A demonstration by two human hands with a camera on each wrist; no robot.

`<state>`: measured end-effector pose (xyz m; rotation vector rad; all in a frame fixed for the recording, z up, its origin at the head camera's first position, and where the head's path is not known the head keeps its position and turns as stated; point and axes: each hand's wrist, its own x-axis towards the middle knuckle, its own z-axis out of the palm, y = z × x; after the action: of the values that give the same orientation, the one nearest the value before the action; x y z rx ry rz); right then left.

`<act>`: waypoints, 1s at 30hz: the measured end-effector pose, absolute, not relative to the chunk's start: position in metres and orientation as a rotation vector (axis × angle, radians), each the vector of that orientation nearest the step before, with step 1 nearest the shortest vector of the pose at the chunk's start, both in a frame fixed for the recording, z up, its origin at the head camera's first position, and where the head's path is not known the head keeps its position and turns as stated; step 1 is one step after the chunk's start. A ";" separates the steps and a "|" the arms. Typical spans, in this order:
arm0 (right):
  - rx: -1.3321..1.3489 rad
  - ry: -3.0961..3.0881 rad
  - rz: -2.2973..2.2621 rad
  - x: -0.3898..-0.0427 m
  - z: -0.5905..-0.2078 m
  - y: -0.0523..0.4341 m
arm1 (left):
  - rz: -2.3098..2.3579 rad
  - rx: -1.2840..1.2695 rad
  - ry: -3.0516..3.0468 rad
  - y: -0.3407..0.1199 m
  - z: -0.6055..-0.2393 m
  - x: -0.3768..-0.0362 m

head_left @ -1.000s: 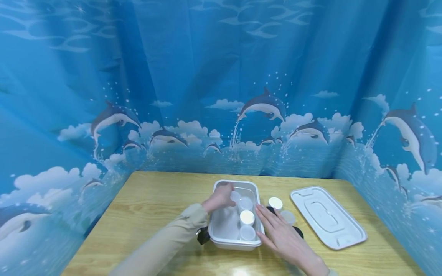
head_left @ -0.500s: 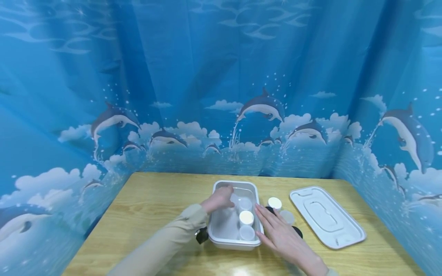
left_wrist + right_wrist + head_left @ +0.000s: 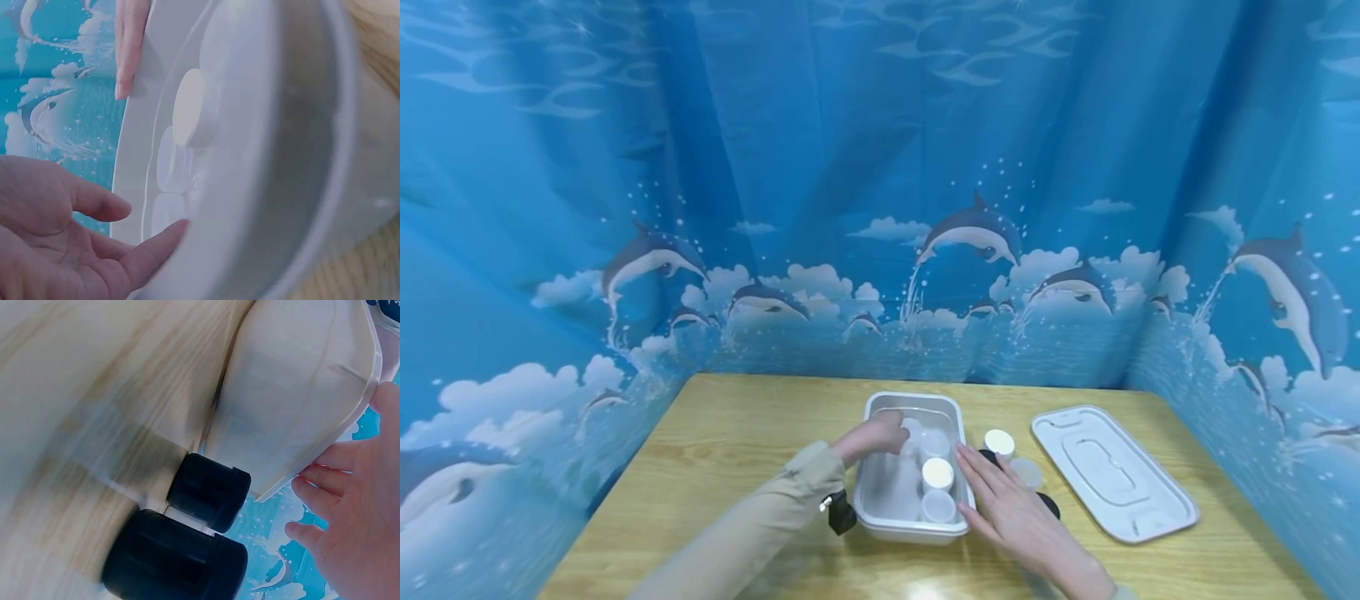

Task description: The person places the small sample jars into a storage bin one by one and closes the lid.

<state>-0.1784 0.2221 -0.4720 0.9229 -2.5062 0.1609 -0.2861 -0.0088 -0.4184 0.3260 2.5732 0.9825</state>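
Note:
A white rectangular bin (image 3: 880, 500) stands on the table, with several small round jars in a row along its right side. One has an opaque white lid (image 3: 937, 475); the others look frosted, including the farthest frosted jar (image 3: 912, 427). My left hand (image 3: 883, 432) is inside the bin, beside that jar. In the left wrist view, one extended finger (image 3: 156, 247) reaches to the end jar (image 3: 166, 211), and the thumb is held apart from it. My right hand (image 3: 1011, 512) rests its straight fingers on the bin's right rim, also visible in the right wrist view.
Right of the bin stand a white-lidded jar (image 3: 999, 442), a frosted jar (image 3: 1027, 473) and black jars (image 3: 206, 490), partly behind the right hand. A white bin lid (image 3: 1108, 471) lies farther right. A dolphin-print curtain (image 3: 880, 208) surrounds the table (image 3: 760, 417).
My left hand's fingers, spread at the far-left inside of the bin before, have drawn in, and the hand sits slightly nearer. The right hand stays on the rim.

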 end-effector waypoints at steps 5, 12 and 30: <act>0.915 -2.522 0.156 -0.178 -0.472 0.221 | 1.191 0.267 2.430 -0.012 -0.425 -0.291; 0.883 -2.545 0.155 -0.177 -0.472 0.222 | 1.332 0.250 2.293 -0.013 -0.427 -0.296; 0.908 -2.519 0.148 -0.178 -0.471 0.222 | 1.426 0.290 2.152 -0.010 -0.437 -0.298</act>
<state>-0.1777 0.2218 -0.4710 0.9084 -2.5189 0.1481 -0.2984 -0.0102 -0.4366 0.2897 2.1525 1.4258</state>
